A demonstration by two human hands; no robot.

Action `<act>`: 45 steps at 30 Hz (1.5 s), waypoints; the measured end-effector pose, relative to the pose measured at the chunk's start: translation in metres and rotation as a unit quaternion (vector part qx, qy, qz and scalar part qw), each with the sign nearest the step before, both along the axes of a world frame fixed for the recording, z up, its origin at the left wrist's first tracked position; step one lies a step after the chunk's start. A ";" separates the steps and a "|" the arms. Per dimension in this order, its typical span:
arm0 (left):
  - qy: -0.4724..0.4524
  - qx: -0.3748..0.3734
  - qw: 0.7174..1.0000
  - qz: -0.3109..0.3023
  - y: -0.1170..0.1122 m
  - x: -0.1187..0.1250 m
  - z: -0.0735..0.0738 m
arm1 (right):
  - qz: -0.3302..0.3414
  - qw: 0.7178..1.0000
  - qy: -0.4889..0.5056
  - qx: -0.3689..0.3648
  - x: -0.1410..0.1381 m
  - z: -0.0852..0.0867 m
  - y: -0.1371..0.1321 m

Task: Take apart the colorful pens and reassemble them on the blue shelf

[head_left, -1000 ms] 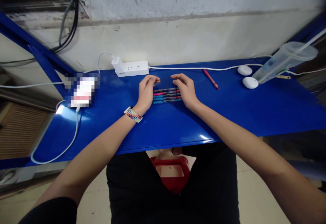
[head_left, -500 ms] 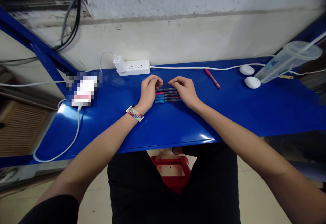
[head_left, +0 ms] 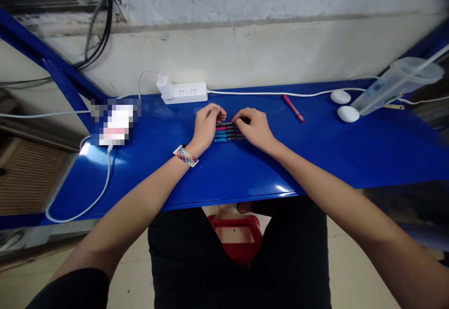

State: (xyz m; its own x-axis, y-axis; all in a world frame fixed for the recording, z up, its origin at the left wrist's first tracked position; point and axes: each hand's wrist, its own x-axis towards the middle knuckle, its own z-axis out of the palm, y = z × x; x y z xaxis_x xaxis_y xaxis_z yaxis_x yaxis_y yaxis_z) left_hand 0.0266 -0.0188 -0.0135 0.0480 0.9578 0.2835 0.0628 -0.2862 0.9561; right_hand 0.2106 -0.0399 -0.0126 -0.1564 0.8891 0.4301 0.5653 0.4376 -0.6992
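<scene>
Several pens (head_left: 229, 134) lie side by side in a flat row on the blue table, with blue, pink and dark barrels. At the row's left end is my left hand (head_left: 206, 124), its fingers curled inward; what they hold, if anything, is hidden. My right hand (head_left: 255, 127) is bent over the right end, closed with thumb and fingers on a dark pen at the far side of the row. It covers the right tips of the pens. A pink-red pen or crayon (head_left: 293, 108) lies apart, to the right of my right hand.
A white power strip (head_left: 189, 92) with a plugged charger stands by the wall. A blurred-out phone-like device (head_left: 117, 124) with a white cable is at left. Two white rounded objects (head_left: 348, 114) and a clear plastic container (head_left: 389, 89) stand right on the blue table (head_left: 224, 178).
My right hand has shifted slightly left, and its fingers have closed in at the row's far side. A dark end shows beneath them. My left hand is nearly still.
</scene>
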 end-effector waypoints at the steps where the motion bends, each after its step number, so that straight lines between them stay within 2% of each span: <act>1: 0.003 0.003 1.000 0.001 -0.001 0.000 0.000 | 0.001 1.000 -0.002 -0.001 0.000 0.000 0.000; 6: 0.026 0.054 0.998 0.028 -0.002 -0.002 0.006 | -0.008 0.999 0.029 0.012 0.003 0.004 0.001; 10: 0.046 0.084 0.993 0.070 0.007 -0.015 0.009 | -0.047 0.996 0.062 0.038 0.016 0.003 0.016; 14: 0.110 0.084 0.984 0.110 0.022 -0.035 0.009 | -0.102 0.994 0.020 0.024 0.036 -0.006 0.035; 19: 0.256 0.076 0.942 0.201 0.027 -0.052 0.018 | -0.169 0.976 -0.131 0.048 0.063 -0.018 0.049; 21: 0.307 0.049 0.924 0.223 0.026 -0.056 0.022 | -0.186 0.966 -0.173 0.051 0.072 -0.020 0.051; 25: 0.411 -0.002 0.885 0.220 0.026 -0.063 0.026 | -0.199 0.958 -0.203 0.036 0.083 -0.020 0.052; 27: 0.435 -0.018 0.875 0.211 0.027 -0.066 0.025 | -0.202 0.957 -0.207 0.026 0.084 -0.020 0.052; 37: 0.445 -0.029 0.875 0.188 0.030 -0.067 0.023 | -0.221 0.952 -0.212 0.014 0.084 -0.020 0.055; 45: 0.395 -0.011 0.899 0.188 0.033 -0.067 0.017 | -0.219 0.956 -0.190 0.042 0.085 -0.027 0.059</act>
